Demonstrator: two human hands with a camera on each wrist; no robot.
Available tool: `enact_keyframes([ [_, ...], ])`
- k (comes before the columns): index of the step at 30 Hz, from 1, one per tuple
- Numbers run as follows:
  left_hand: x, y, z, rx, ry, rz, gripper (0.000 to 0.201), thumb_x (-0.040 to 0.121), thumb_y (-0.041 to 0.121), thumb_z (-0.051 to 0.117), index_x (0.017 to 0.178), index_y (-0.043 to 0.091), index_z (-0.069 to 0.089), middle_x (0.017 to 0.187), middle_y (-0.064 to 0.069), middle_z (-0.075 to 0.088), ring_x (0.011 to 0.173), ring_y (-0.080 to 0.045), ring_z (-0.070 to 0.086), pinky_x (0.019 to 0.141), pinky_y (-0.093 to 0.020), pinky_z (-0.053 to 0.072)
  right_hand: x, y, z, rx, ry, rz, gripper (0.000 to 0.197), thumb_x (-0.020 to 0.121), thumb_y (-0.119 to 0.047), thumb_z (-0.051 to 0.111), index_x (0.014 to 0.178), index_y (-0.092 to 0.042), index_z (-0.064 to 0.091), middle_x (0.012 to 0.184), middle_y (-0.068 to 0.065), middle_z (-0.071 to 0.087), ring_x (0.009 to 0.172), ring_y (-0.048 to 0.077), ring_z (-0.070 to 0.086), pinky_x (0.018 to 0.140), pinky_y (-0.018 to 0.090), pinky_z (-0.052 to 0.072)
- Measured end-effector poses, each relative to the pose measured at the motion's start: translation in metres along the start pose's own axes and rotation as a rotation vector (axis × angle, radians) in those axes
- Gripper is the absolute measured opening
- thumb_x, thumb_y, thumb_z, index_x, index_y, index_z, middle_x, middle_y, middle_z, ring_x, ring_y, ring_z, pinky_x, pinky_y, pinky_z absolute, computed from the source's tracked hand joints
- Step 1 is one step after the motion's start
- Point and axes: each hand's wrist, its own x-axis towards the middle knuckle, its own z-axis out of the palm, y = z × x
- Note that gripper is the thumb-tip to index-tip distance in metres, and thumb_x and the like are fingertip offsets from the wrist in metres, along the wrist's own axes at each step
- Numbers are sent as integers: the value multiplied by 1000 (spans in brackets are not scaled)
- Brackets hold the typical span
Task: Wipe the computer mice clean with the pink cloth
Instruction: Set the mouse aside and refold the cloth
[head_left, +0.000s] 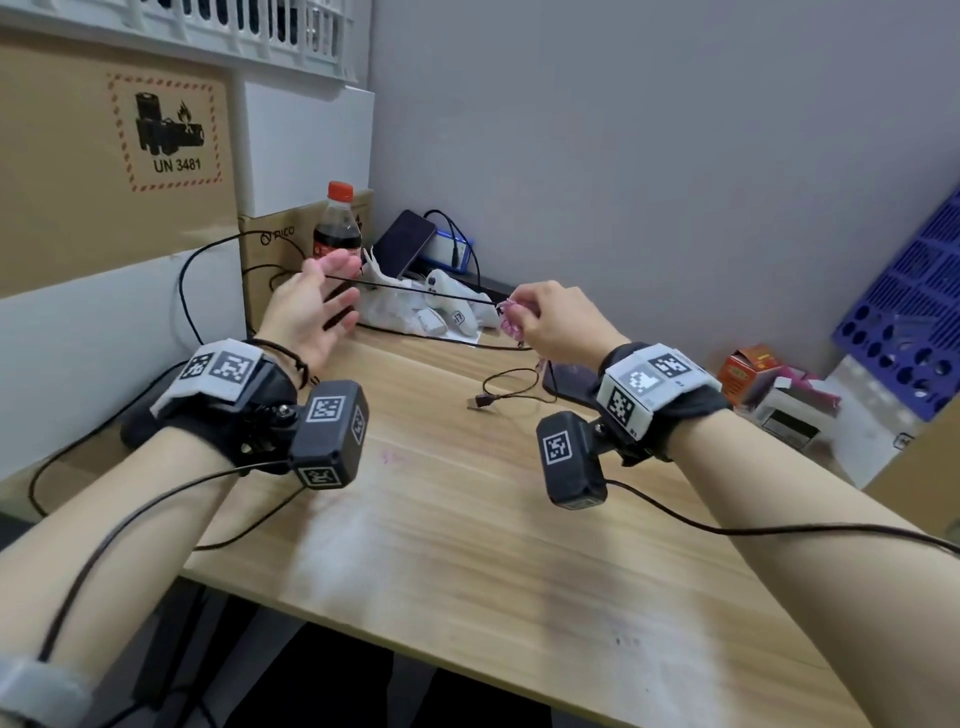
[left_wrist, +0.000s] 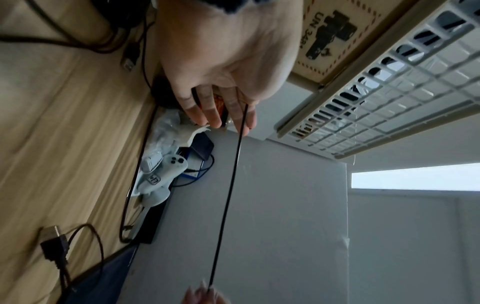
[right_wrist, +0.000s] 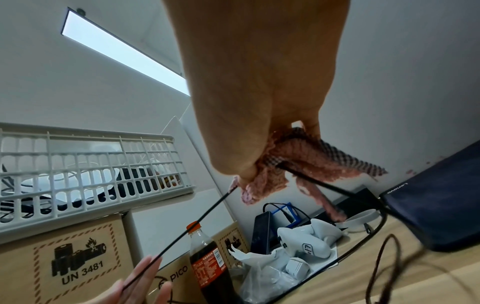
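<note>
Wiping cable (head_left: 410, 288), stretched taut for cleaning | right hand (head_left: 550, 317) pinching pink cloth (head_left: 509, 319) round it | left hand (head_left: 311, 306) fingers straight, cable across them | mice not visible

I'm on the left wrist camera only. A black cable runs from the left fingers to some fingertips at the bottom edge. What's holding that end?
Observer: The right hand pinches the black cable through the pink cloth, which is bunched round it.
Operator: Where does the cable go past the cloth?
Observer: On the right wrist view it comes out of the cloth's far side and runs down towards the dark Lenovo case.
Operator: What's the orange behind my fingers?
Observer: A cola bottle with a red cap, upright just behind the left hand.
</note>
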Motion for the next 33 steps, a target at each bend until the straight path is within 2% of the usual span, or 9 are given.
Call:
enact_keyframes([
  [4, 7, 6, -21, -61, 108, -8, 38, 107, 37, 24, 116, 29, 59, 115, 16, 64, 105, -11, 55, 84, -28, 43, 1, 3, -6, -10, 17, 5, 24, 100, -29, 43, 100, -24, 66, 97, 9, 70, 81, 30, 68, 78, 41, 57],
  [7, 12, 10, -37, -86, 198, 0, 36, 107, 37, 27, 119, 28, 59, 119, 15, 64, 97, -9, 58, 85, -26, 45, 2, 9, -10, -33, 53, 4, 23, 99, -29, 45, 102, -22, 67, 100, 9, 70, 93, 30, 63, 84, 39, 53],
  [12, 17, 11, -51, -165, 299, 38, 40, 106, 41, 22, 118, 30, 58, 111, 17, 66, 82, -7, 60, 80, -25, 47, 6, 9, -10, 24, 93, 4, 23, 99, -30, 45, 94, -22, 67, 97, 7, 71, 92, 28, 63, 82, 35, 51],
  [16, 3, 10, -38, -306, 138, 51, 44, 104, 47, 27, 131, 23, 53, 127, 9, 62, 102, -12, 59, 89, -27, 48, 12, -1, -3, 76, 91, -36, 21, 100, -29, 44, 87, -29, 61, 100, 5, 71, 96, 28, 63, 86, 38, 52],
  [20, -21, 0, 2, -106, -157, 7, 41, 101, 43, 42, 131, 17, 52, 133, 5, 57, 119, -16, 54, 95, -30, 47, 18, -17, 5, 117, 67, -93, 25, 101, -28, 44, 93, -20, 66, 96, 4, 71, 81, 21, 62, 73, 30, 49],
  [25, -34, -8, 53, 79, -433, -3, 40, 91, 45, 53, 124, 23, 61, 117, 7, 64, 108, -11, 60, 97, -30, 51, 19, -39, 12, 85, -18, -232, 29, 100, -21, 44, 77, -24, 61, 80, -1, 68, 74, 19, 62, 66, 27, 46],
  [27, -34, -14, 65, 112, -435, 16, 35, 103, 35, 41, 132, 23, 58, 107, 5, 64, 100, -10, 59, 96, -31, 52, 20, -41, 14, 82, -12, -253, 32, 99, -21, 44, 70, -28, 53, 81, 2, 67, 72, 19, 60, 66, 28, 43],
  [30, -32, -18, 69, 143, -356, 63, 40, 107, 29, 32, 138, 15, 52, 112, 2, 65, 97, -8, 60, 82, -23, 55, 19, -38, 17, 70, -26, -247, 27, 99, -23, 45, 76, -22, 59, 79, 2, 67, 68, 18, 59, 65, 29, 45],
  [33, -28, -15, 63, 203, -347, 100, 40, 108, 30, 27, 137, 14, 51, 128, 2, 63, 112, -9, 61, 91, -27, 54, 17, -28, 15, 50, -31, -219, 24, 100, -24, 42, 87, -19, 63, 76, -1, 64, 58, 11, 58, 49, 22, 43],
])
